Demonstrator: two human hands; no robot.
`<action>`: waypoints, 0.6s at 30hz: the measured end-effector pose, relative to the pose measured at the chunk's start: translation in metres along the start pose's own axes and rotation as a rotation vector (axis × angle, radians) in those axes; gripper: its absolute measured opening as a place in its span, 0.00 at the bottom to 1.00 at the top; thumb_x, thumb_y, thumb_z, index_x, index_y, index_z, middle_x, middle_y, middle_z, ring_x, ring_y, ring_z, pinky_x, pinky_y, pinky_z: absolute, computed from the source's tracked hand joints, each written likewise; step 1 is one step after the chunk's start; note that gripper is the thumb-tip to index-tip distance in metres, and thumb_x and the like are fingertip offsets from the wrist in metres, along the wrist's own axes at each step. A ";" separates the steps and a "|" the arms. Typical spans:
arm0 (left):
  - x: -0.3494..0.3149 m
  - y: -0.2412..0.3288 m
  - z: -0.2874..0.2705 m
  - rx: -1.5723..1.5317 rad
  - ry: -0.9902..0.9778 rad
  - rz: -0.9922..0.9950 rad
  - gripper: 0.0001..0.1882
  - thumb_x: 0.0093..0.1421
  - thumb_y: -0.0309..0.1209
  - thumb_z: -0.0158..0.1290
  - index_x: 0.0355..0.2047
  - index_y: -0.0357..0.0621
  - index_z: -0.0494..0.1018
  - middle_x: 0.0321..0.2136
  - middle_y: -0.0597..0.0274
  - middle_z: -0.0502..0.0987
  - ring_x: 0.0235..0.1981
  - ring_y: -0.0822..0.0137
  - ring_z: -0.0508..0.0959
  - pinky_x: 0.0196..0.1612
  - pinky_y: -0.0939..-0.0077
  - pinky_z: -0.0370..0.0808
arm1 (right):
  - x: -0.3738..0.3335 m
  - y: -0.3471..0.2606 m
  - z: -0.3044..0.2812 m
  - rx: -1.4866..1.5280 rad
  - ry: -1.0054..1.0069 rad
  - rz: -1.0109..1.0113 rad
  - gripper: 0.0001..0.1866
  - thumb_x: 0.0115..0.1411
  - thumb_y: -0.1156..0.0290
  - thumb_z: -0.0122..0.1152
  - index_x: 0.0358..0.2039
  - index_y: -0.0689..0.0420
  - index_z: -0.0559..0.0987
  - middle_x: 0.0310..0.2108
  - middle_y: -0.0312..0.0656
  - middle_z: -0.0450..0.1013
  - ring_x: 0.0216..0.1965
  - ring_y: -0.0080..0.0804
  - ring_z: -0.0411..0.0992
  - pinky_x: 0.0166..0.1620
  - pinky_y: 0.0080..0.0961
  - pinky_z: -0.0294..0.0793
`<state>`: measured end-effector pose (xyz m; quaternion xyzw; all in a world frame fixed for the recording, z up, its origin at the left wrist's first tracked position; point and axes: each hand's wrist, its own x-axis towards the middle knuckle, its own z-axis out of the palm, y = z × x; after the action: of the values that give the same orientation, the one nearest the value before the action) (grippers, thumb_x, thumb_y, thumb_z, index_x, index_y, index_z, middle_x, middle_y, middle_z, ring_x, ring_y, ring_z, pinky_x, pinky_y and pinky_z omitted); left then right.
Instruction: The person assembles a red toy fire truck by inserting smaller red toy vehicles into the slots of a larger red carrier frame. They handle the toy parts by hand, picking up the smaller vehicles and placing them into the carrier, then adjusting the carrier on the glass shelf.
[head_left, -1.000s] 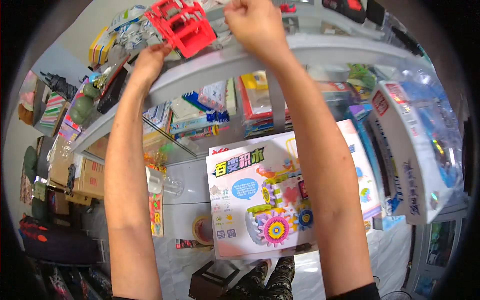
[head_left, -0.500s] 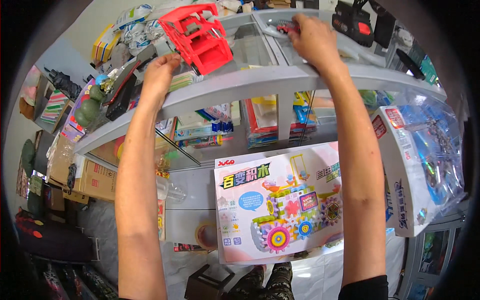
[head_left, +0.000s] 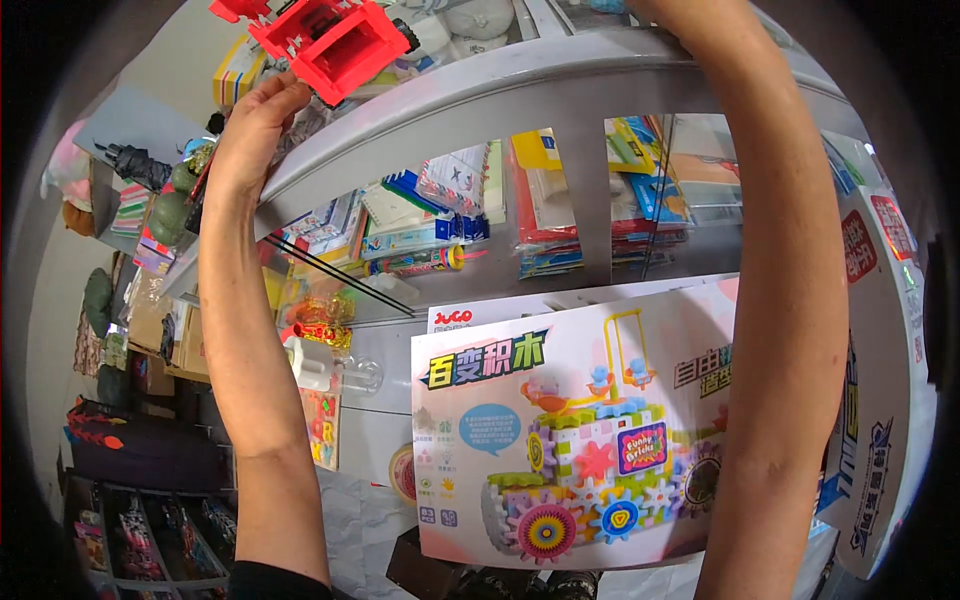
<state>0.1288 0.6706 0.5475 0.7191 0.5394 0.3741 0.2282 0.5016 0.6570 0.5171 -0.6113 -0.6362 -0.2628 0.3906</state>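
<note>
From the head view, the red toy [head_left: 350, 55] is far left, past the rim of the bench [head_left: 420, 112]. The left hand [head_left: 255, 125] keeps narrow fingers at its near corner; whether they grip, I can't tell. The right arm [head_left: 780, 280] stretches far, its fingers out of sight. A white box [head_left: 590, 460] sits near, between the arms.

bright light, bent edges (corners black)

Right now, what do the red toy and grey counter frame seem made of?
Red toy: probably plastic, slightly glossy; its even red walls look thin and moulded. Grey counter frame: perhaps metal, satin, with soft highlights; coated plastic remains possible.
</note>
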 end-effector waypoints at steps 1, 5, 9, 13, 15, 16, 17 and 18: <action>0.000 0.000 0.001 0.005 -0.003 0.005 0.18 0.61 0.34 0.52 0.49 0.38 0.75 0.35 0.74 0.76 0.34 0.81 0.67 0.41 0.84 0.61 | 0.006 0.003 -0.002 -0.008 0.005 -0.009 0.15 0.54 0.64 0.63 0.40 0.56 0.78 0.37 0.51 0.75 0.43 0.53 0.72 0.44 0.44 0.71; -0.002 0.007 0.019 -0.057 0.075 0.071 0.19 0.61 0.33 0.52 0.49 0.36 0.74 0.39 0.68 0.78 0.39 0.76 0.71 0.48 0.83 0.64 | 0.007 0.008 0.001 0.008 0.084 -0.005 0.14 0.54 0.65 0.63 0.39 0.57 0.78 0.37 0.51 0.74 0.43 0.53 0.72 0.43 0.44 0.71; -0.014 0.013 0.025 -0.142 0.068 0.032 0.18 0.62 0.31 0.53 0.50 0.33 0.73 0.43 0.60 0.79 0.43 0.72 0.75 0.50 0.78 0.68 | -0.001 -0.001 0.002 0.105 0.187 0.008 0.13 0.53 0.66 0.64 0.38 0.57 0.78 0.36 0.51 0.74 0.42 0.53 0.71 0.42 0.44 0.70; -0.006 -0.006 0.024 -0.199 0.170 0.047 0.20 0.62 0.31 0.53 0.52 0.32 0.71 0.41 0.59 0.80 0.42 0.72 0.77 0.48 0.78 0.70 | -0.005 -0.026 -0.017 0.277 0.270 0.044 0.09 0.54 0.70 0.62 0.35 0.58 0.77 0.33 0.49 0.72 0.39 0.51 0.69 0.42 0.44 0.67; -0.006 -0.007 0.030 -0.287 0.233 -0.004 0.21 0.62 0.31 0.54 0.53 0.33 0.71 0.38 0.58 0.80 0.39 0.72 0.77 0.45 0.77 0.71 | -0.003 -0.033 -0.025 0.332 0.260 0.004 0.06 0.55 0.73 0.60 0.35 0.58 0.77 0.31 0.48 0.71 0.37 0.49 0.69 0.42 0.42 0.66; -0.005 -0.010 0.030 -0.279 0.246 0.007 0.21 0.61 0.31 0.54 0.53 0.33 0.71 0.37 0.59 0.80 0.39 0.72 0.77 0.44 0.77 0.71 | -0.002 -0.036 -0.028 0.368 0.241 -0.009 0.05 0.56 0.73 0.60 0.34 0.58 0.77 0.31 0.47 0.71 0.36 0.48 0.69 0.41 0.41 0.66; -0.007 -0.010 0.030 -0.266 0.258 0.013 0.22 0.61 0.32 0.55 0.53 0.34 0.71 0.36 0.59 0.80 0.38 0.72 0.77 0.44 0.77 0.71 | -0.003 -0.038 -0.030 0.406 0.218 -0.018 0.04 0.56 0.74 0.59 0.33 0.58 0.76 0.31 0.46 0.71 0.36 0.47 0.69 0.41 0.41 0.66; -0.008 -0.010 0.029 -0.218 0.283 0.018 0.23 0.60 0.34 0.56 0.53 0.35 0.71 0.35 0.57 0.81 0.37 0.69 0.79 0.43 0.75 0.72 | -0.001 -0.041 -0.032 0.426 0.222 -0.038 0.04 0.57 0.75 0.59 0.33 0.58 0.77 0.30 0.46 0.71 0.35 0.46 0.69 0.40 0.40 0.66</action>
<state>0.1448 0.6686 0.5202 0.6348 0.5160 0.5300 0.2233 0.4670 0.6258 0.5402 -0.4703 -0.6418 -0.1957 0.5733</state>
